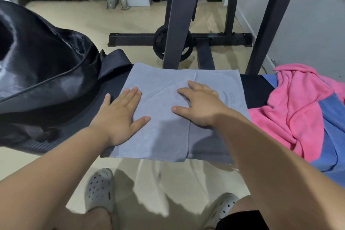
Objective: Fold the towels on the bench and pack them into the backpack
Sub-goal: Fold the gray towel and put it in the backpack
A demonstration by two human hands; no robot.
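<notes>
a: what takes up the most room?
b: the black backpack [37, 73]. it sits slumped on the left end of the tabletop [255, 89], with one strap lying just beside the grey towel [164, 136].
a: and where's that towel?
b: spread flat across the middle of the tabletop. one layer laps over another along a hem that runs front to back, and the near edge hangs slightly over the front.
a: anything on the right?
b: a pink towel [291, 106], crumpled on top of a blue towel [331, 136] at the right end, just beside the grey one.
a: the hands?
b: the left hand [121, 115] lies palm down on the grey towel's left part. its fingers are straight and close together, the thumb is out to the side, and the little finger reaches past the towel's edge onto the black pad. the right hand [201, 104] presses on the towel near its middle, fingers spread and a little bent.
a: anything smaller?
b: pale clogs [99, 188] on the floor below.
</notes>
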